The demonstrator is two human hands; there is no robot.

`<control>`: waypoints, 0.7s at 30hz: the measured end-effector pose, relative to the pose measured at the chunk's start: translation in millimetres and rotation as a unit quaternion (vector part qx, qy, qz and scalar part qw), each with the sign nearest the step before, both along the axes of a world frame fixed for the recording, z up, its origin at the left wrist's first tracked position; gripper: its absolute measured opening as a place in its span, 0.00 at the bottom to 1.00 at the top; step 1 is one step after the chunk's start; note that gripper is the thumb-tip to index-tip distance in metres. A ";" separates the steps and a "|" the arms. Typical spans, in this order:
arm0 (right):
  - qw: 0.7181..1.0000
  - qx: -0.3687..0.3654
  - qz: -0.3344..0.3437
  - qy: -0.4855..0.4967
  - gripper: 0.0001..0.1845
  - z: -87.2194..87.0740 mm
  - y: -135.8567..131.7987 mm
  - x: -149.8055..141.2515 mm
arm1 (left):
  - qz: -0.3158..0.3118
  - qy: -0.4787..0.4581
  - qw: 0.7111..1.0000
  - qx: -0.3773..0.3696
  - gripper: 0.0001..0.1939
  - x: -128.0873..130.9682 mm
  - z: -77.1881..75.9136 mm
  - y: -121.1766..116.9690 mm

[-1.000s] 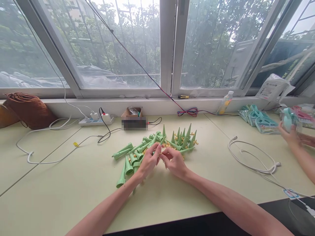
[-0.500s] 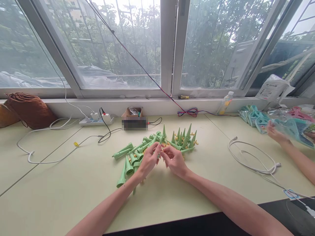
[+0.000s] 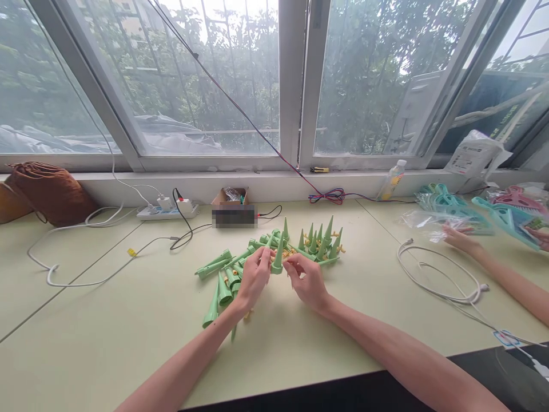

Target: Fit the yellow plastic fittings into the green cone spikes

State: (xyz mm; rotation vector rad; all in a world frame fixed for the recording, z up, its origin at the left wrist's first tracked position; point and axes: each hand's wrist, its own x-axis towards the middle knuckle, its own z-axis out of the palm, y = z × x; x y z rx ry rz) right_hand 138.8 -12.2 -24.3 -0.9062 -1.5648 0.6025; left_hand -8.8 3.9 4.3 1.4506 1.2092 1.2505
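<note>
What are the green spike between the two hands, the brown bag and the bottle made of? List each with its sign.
Green spike: probably hard plastic, smooth and low-sheen, judging by its even color and crisp edges.
Brown bag: seemingly soft fabric, perhaps suede-like, matte, from the gathered folds.
Bottle: likely clear plastic, shiny, given its see-through upper part; glass not ruled out.

We count more than a dozen cones [image 3: 278, 254], with at least six upright in the right-hand cluster (the yellow bits [image 3: 342, 249] among them are too small and overlapped for us to number). Besides those we find one bottle [image 3: 392, 182], one brown bag [image 3: 54, 194], one carton [image 3: 218, 198], one power strip [image 3: 146, 213] and two white plugs [image 3: 184, 205]. Hands number four: our left [image 3: 256, 277], our right [image 3: 306, 280] and a co-worker's two [image 3: 461, 239].
</note>
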 end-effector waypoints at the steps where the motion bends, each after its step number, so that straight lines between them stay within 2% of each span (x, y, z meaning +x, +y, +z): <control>1: 1.000 0.009 -0.002 -0.006 0.10 -0.8 0.3 0.1 | 0.001 -0.002 1.000 -0.004 0.19 0.0 1.1 -0.8; 8: 0.999 0.041 0.009 -0.026 0.11 -1.8 1.4 1.1 | -0.063 -0.060 0.992 -0.096 0.23 1.2 5.9 -3.1; 21: 0.997 0.069 0.002 -0.043 0.14 5.4 -0.9 2.3 | -0.062 -0.058 0.991 -0.107 0.22 2.1 10.6 -3.3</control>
